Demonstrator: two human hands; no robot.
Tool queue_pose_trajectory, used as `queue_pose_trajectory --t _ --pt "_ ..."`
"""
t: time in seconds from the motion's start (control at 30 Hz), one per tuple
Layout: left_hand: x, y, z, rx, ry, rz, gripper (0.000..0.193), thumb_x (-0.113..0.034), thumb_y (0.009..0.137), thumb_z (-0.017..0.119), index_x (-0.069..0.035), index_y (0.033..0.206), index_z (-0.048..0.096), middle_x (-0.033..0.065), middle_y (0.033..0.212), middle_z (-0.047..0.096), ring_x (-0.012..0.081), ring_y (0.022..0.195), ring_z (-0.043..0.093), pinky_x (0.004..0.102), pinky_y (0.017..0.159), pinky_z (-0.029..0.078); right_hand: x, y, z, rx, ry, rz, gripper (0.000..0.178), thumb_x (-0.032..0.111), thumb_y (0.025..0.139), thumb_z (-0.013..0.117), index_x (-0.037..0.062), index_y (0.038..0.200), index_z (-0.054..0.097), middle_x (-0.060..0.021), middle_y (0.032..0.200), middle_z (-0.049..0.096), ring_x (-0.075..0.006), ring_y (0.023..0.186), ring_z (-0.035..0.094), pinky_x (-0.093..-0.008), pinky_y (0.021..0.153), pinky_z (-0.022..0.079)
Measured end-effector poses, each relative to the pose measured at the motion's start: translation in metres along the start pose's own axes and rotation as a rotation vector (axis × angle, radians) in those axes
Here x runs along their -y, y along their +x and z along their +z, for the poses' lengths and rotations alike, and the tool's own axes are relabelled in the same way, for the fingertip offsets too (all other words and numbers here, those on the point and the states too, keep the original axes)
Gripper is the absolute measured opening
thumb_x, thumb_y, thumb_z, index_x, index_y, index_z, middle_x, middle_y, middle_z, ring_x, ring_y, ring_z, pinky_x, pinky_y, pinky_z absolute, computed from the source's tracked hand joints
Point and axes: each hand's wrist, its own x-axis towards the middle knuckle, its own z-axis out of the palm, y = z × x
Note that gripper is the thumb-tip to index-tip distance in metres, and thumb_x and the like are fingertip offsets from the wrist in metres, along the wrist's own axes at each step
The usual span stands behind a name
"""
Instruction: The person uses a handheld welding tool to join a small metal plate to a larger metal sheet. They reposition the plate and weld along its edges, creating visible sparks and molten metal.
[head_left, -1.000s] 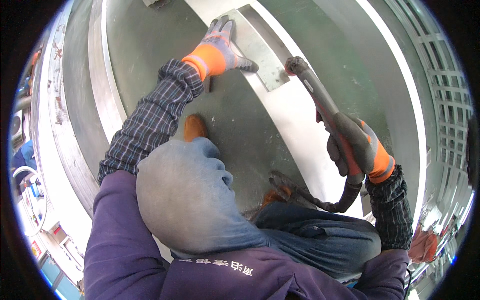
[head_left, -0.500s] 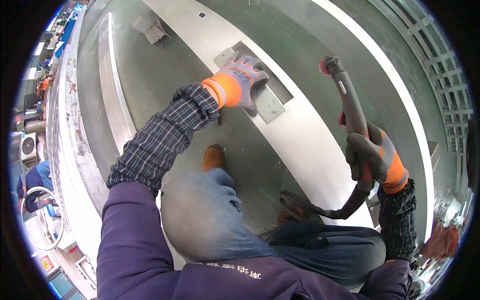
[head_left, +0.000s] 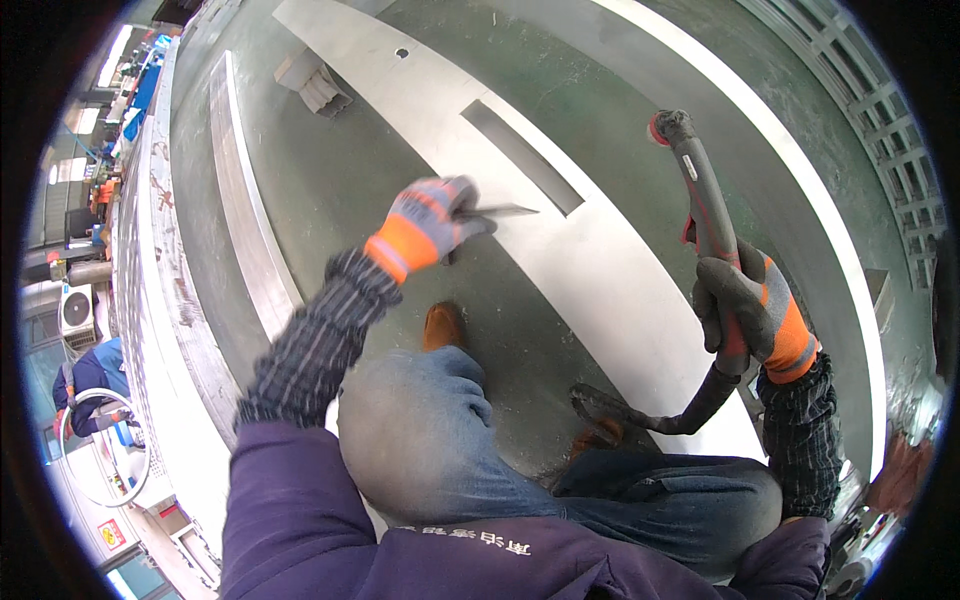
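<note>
My left hand (head_left: 428, 221), in a grey and orange glove, is closed around a thin flat metal plate (head_left: 505, 211). The plate appears nearly edge-on, held above the left edge of a long white metal panel (head_left: 620, 290). A narrow rectangular slot (head_left: 525, 157) in the panel lies just beyond it. My right hand (head_left: 757, 310), gloved alike, grips a long-handled grey and red tool (head_left: 705, 185) above the panel's right side. The tool points upward, with a red-ringed round head at its top. From its lower end a thick black hose (head_left: 692, 412) curves left.
Another long curved metal panel (head_left: 770, 140) runs along the right. To the left stand a narrow metal strip (head_left: 240, 200) and a grey bracket-like piece (head_left: 314, 82) on the green floor. A slatted grey rack (head_left: 865, 110) is far right. A co-worker (head_left: 92, 380) is at the far left.
My left hand has lifted the metal plate off the slot and moved it left and toward me, tilting it. The slot now shows fully. My right hand and its tool have hardly moved.
</note>
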Motion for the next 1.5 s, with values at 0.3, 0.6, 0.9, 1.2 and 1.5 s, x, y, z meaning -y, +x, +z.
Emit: queue_pose_trajectory --t 0.3,0.6,0.9,1.2,1.5 --pt "0.129 -0.088 0.210 -0.455 -0.933 -0.625 0.046 -0.024 0.090 0.080 0.004 0.122 0.062 0.0121 0.104 0.075 0.0229 0.093 0.071 0.0333 0.084 0.055 -0.003 0.009 0.010 -0.007 0.041 0.056 0.042 0.029 0.092 0.066 -0.0034 0.116 0.056 -0.0073 0.074 0.065 -0.0158 0.053 0.062 -0.0306 0.048 0.052" --pt "0.053 -0.049 0.096 0.009 -1.449 -0.623 0.065 -0.038 0.093 0.078 0.001 0.138 0.054 0.0156 0.123 0.068 0.0227 0.104 0.070 0.0357 0.087 0.059 0.001 0.011 0.026 -0.068 -0.149 -0.085 0.046 0.035 0.097 0.066 0.0031 0.129 0.058 -0.0034 0.085 0.065 -0.0107 0.065 0.062 -0.0289 0.059 0.053" --pt "-0.071 -0.061 -0.051 0.484 -1.335 -0.128 0.054 -0.030 0.092 0.080 -0.003 0.134 0.059 0.0082 0.115 0.069 0.0205 0.109 0.067 0.0351 0.097 0.055 0.036 0.058 0.130 0.248 -0.625 -0.592 0.058 0.037 0.101 0.057 -0.0056 0.138 0.047 -0.0280 0.103 0.068 -0.0416 0.093 0.070 -0.0442 0.081 0.056" --pt "-0.033 -0.113 -0.025 0.119 -1.949 -0.446 0.041 -0.006 0.093 0.066 -0.006 0.131 0.052 0.0117 0.108 0.066 0.0259 0.101 0.068 0.0437 0.096 0.055 0.023 0.075 0.093 0.003 -0.589 -0.495 0.067 0.040 0.090 0.074 0.0002 0.140 0.054 -0.0242 0.117 0.069 -0.0354 0.103 0.070 -0.0430 0.091 0.054" --pt "0.021 -0.135 0.006 -0.269 -2.182 -0.534 0.030 0.002 0.088 0.062 -0.006 0.116 0.055 0.0153 0.113 0.062 0.0333 0.106 0.065 0.0522 0.101 0.054 -0.069 0.061 0.007 0.218 -0.345 0.264 0.075 0.055 0.080 0.083 -0.0052 0.123 0.068 -0.0179 0.107 0.075 -0.0257 0.100 0.071 -0.0380 0.088 0.055"
